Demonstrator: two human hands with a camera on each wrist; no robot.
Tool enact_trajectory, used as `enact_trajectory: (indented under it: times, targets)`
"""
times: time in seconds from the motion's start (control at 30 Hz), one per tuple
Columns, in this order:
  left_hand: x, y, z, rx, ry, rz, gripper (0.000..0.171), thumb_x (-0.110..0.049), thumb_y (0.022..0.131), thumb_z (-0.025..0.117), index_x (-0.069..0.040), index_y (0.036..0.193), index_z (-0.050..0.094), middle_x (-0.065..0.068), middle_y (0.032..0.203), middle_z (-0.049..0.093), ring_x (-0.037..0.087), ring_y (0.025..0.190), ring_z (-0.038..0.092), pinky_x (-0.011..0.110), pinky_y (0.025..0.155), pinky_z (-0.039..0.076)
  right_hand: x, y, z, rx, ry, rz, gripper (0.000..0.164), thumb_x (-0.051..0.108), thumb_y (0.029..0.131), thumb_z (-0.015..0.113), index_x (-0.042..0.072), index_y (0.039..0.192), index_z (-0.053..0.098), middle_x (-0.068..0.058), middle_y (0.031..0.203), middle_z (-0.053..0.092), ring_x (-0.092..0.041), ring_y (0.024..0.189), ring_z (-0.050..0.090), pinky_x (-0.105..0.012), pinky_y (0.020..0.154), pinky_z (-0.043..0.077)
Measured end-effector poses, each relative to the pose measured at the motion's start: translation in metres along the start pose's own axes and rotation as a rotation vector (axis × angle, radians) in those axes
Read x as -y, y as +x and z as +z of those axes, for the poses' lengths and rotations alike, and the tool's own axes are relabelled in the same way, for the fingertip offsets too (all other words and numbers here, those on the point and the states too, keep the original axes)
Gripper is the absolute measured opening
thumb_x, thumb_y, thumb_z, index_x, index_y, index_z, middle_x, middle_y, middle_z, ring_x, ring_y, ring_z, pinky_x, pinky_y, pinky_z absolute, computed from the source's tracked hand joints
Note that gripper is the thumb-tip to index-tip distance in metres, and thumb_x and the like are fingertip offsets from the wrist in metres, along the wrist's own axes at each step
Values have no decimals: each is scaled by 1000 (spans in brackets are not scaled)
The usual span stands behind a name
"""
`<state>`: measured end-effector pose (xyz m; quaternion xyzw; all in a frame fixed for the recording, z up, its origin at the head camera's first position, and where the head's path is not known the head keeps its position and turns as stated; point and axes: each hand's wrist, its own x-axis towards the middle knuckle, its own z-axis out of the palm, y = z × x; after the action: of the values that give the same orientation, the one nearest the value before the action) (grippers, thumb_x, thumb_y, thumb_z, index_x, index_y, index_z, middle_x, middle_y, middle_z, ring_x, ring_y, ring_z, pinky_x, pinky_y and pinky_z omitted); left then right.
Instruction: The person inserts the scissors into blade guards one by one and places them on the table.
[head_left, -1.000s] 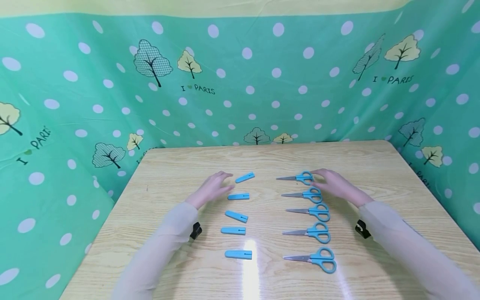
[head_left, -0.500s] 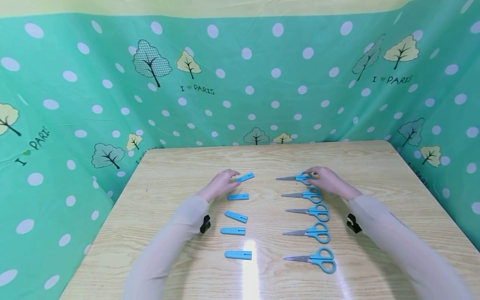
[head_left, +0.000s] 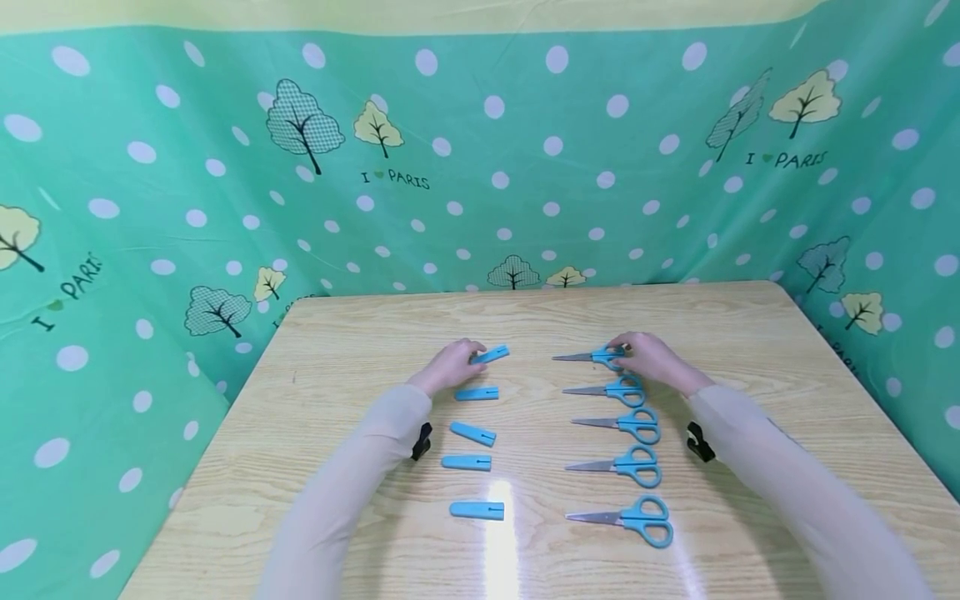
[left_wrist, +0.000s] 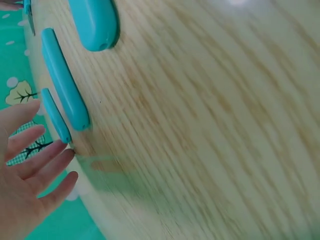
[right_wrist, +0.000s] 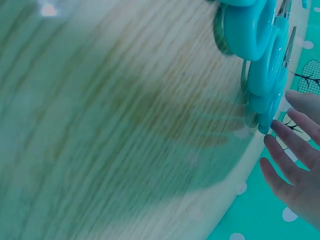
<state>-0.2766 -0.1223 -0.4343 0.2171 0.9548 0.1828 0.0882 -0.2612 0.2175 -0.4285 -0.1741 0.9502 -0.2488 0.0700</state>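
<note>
"Blue plastic is found near both hands, so how is the left hand set?"

"Its fingers are held wide about the rounded end of the farthest cap, which is laid aslant on the bench. Whether contact is made cannot be told."

"How is that cap best taken?"

"By its sides, it is judged, near the rounded end, so that the slotted end is left uncovered. The next cap is placed near the thumb and should not be nudged."

"And farther right?"

"The farthest scissors are laid with blades pointed left, toward the cap, and handles partly hidden by the right hand. Its fingers, too, are seen spread in the wrist view; touch cannot be confirmed."

"What is called for there?"

"Both loops should be pinched together, so that the blades are kept from parting. The next scissors are set close by, so a straight lift would be preferred to a drag."
</note>
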Motion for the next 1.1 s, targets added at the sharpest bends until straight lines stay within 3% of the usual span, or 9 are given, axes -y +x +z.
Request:
enact_trajectory:
  times: [0.57, 0.8, 1.1]
  targets:
    - [-6, 8, 3, 17, 45, -60, 34, -21, 85, 59, -5, 115, 57, 10, 108, 51, 23, 101, 49, 33, 88, 43, -5, 7, 4, 7, -42, -29, 28, 5, 82, 61, -8, 106, 58, -23, 104, 59, -34, 91, 55, -42, 76, 48]
    - [-6, 13, 4, 18, 75, -67, 31, -22, 85, 60, -5, 111, 58, 10, 101, 50, 21, 93, 49, 31, 81, 44, -6, 11, 5, -1, -63, -61, 25, 1, 80, 61, -9, 103, 60, -22, 99, 60, -32, 88, 56, -40, 74, 49]
    - [-7, 18, 3, 11, 39, -93, 29, -20, 83, 63, -5, 107, 59, 11, 100, 51, 22, 90, 51, 32, 78, 46, -8, 15, 5, 2, -88, -84, 22, -2, 79, 60, -10, 99, 61, -22, 97, 59, -34, 90, 56, -43, 77, 48]
